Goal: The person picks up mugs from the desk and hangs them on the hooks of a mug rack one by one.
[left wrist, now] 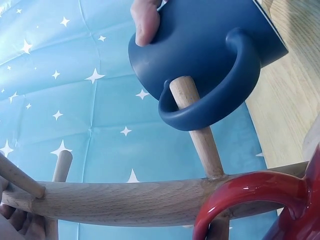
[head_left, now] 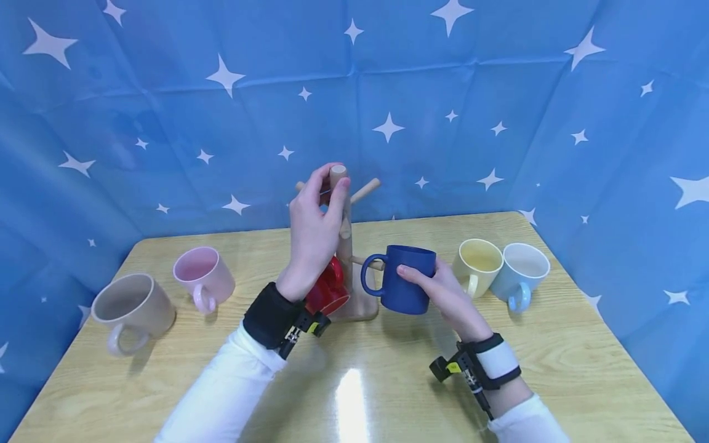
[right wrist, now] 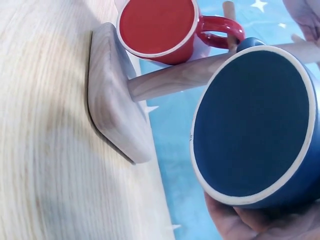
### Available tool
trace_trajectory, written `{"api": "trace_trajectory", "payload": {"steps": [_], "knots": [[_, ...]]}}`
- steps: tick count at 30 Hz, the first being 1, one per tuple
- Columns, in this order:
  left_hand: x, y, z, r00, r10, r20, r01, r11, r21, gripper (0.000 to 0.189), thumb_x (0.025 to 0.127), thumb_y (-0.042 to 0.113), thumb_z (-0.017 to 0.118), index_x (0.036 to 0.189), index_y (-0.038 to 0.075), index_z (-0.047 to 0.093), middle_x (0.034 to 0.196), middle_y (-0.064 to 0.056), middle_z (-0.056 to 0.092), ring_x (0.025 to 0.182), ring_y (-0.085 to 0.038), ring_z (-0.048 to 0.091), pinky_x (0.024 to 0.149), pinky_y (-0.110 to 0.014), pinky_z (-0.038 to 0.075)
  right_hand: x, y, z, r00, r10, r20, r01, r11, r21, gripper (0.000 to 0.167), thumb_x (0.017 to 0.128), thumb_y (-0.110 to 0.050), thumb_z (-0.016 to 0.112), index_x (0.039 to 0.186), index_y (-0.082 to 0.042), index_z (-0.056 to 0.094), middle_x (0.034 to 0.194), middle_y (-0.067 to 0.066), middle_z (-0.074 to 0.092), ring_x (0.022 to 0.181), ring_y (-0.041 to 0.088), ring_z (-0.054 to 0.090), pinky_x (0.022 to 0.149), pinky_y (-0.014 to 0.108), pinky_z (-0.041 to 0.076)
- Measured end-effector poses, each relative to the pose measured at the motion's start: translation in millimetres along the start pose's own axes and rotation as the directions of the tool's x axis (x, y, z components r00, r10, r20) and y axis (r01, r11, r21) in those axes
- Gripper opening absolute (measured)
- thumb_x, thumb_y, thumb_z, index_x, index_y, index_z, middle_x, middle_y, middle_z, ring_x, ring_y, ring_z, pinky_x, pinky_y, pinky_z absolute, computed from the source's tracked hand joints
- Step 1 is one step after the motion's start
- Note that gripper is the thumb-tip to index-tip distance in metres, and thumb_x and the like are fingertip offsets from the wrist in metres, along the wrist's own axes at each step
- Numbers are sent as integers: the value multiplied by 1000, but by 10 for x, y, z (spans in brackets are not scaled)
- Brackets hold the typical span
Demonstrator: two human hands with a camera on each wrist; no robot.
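Note:
A wooden mug tree [head_left: 344,249] stands at the table's middle, and my left hand [head_left: 316,227] grips its post near the top. My right hand [head_left: 445,298] holds a dark blue mug [head_left: 411,286] by its body, thumb on the near side. The blue mug's handle [left wrist: 235,92] loops around a lower right peg [left wrist: 204,150], whose tip pokes through it. A red mug [right wrist: 157,25] hangs by its handle on the opposite lower peg; in the head view my left wrist partly covers it.
On the left stand a beige mug [head_left: 138,307] and a pink mug [head_left: 207,280]. A yellow mug [head_left: 471,267] and a light blue mug [head_left: 517,280] stand side by side on the right. A blue star-patterned cloth [head_left: 388,92] hangs behind the table [head_left: 410,381].

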State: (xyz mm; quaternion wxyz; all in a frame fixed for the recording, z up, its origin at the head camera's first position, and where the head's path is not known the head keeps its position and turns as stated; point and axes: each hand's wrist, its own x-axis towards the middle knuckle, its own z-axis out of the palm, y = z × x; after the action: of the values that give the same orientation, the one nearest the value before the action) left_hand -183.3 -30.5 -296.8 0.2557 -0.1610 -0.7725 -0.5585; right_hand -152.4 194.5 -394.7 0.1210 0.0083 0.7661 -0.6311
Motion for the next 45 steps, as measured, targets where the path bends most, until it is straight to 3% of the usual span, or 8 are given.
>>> {"api": "trace_trajectory", "payload": {"steps": [17, 24, 31, 38, 45], "knots": [[-4, -4, -1, 1000, 7, -2, -7, 1000, -5, 38, 108, 22, 60, 141, 4, 60, 121, -16, 73, 106, -31, 73, 91, -44, 62, 73, 94, 101, 1000, 20, 14, -21, 996, 82, 68, 105, -40, 58, 156, -1, 36, 155, 24, 53, 141, 35, 56, 121, 48, 42], [5, -8, -1, 1000, 3, -7, -3, 1000, -1, 39, 108, 23, 60, 142, 4, 60, 122, -17, 73, 107, -31, 73, 92, -45, 62, 89, 107, 157, 998, 30, 56, -37, 991, 125, 71, 108, -42, 52, 160, -1, 28, 160, 25, 47, 145, 38, 53, 123, 51, 43], [1, -3, -2, 1000, -9, -3, 9, 1000, 0, 40, 108, 24, 60, 143, 4, 59, 124, -16, 73, 107, -31, 73, 92, -46, 63, 113, 136, 225, 993, 33, 113, -56, 976, 211, 70, 110, -42, 47, 162, -1, 24, 164, 23, 41, 148, 34, 50, 120, 44, 46], [-20, 0, -2, 1000, -23, -6, 23, 1000, -11, 40, 108, 23, 60, 143, 5, 59, 125, -16, 73, 108, -32, 73, 93, -46, 63, 117, 161, 264, 992, 51, 119, -78, 968, 238, 73, 111, -42, 46, 164, -1, 19, 168, 23, 35, 155, 38, 41, 129, 54, 35], [-13, 12, 1, 1000, -20, -2, 20, 1000, -5, 40, 108, 24, 60, 143, 4, 59, 126, -16, 73, 109, -32, 74, 94, -46, 63, 121, 165, 302, 993, 50, 108, -77, 962, 263, 73, 111, -42, 46, 164, -1, 18, 170, 22, 33, 157, 39, 38, 130, 57, 32]]}}
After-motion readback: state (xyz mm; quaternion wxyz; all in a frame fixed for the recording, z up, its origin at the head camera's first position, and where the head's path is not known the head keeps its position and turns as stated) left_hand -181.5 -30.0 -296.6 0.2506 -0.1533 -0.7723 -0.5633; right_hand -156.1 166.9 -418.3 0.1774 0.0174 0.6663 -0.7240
